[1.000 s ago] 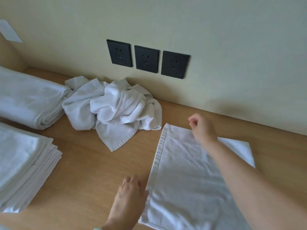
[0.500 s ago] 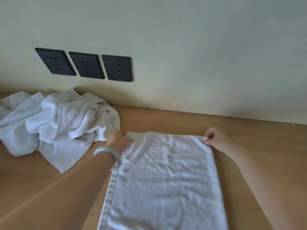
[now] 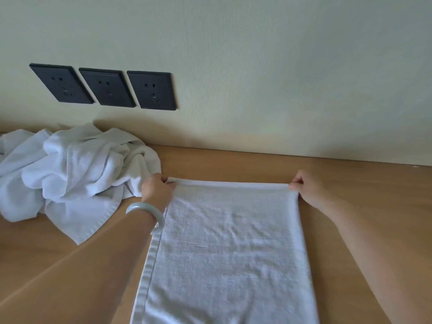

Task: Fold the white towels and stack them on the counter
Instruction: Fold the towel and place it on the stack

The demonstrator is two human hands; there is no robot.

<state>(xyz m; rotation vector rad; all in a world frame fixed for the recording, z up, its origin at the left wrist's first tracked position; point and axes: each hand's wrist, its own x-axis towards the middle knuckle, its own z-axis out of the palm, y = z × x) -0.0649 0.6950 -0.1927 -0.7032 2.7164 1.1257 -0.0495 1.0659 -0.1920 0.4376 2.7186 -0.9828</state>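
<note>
- Since half a second ago the far hem has gone taut and straight; its left corner was bunched before.
- Flat towel (image 3: 229, 249) lies on the counter (image 3: 362, 183), long axis running from you toward the wall, near end out of frame.
- Your left hand (image 3: 156, 189) and right hand (image 3: 306, 189) each pinch a far corner, fingers curled on the hem.
- Step, my call: fold just starting. Next, draw both corners evenly back toward you.
- Crumpled pile (image 3: 70, 174) waits just beside your left hand.
</note>
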